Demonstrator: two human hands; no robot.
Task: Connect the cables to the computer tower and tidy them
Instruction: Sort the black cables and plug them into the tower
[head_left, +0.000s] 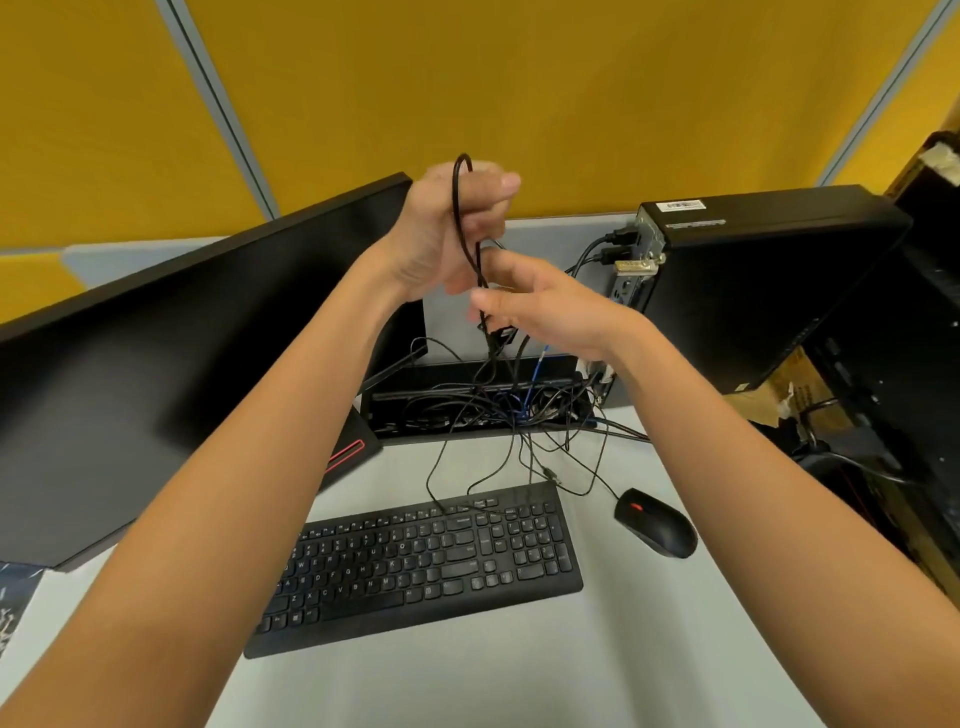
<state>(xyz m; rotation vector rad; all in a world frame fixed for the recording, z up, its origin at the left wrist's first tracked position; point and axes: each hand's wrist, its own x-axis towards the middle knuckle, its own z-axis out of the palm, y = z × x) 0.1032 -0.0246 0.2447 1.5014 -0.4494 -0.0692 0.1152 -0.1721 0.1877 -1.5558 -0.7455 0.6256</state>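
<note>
I grip black cable (464, 218) loop in left hand (447, 228) | cable hangs vertically beside right hand (540, 301), fingers loosely apart, nearer | tower (769, 270) to my right

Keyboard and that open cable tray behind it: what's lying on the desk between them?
In the head view, thin black loose cables trail across the pale grey desk between the black keyboard and the black cable tray; nothing else lies there.

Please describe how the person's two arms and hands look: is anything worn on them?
Both forearms are bare up to the frame edge: no sleeves show. The left hand and right hand carry no gloves, and no watch, bracelet or ring is visible.
</note>
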